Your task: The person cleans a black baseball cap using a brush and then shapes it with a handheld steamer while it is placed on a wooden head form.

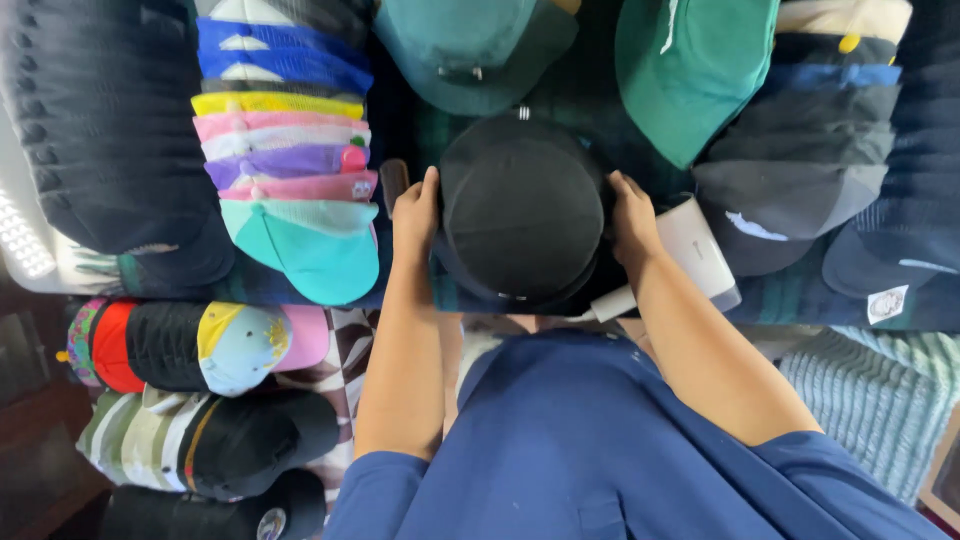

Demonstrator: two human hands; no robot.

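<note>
Both bare forearms reach forward from blue short sleeves, with the black cap (521, 212) between them. The left hand (416, 218) lies flat against the cap's left side, thumb up along its edge and fingers (408, 205) pressed to it. The right hand (632, 218) mirrors it on the cap's right side, fingers curled onto the rim, wrist bent slightly inward.

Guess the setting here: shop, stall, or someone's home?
Likely a cap stall or seller's stockroom, though a home collection is possible. Long nested stacks of caps cover the table, more stacks sit below, and both hands, left and right, hold a black cap.
</note>
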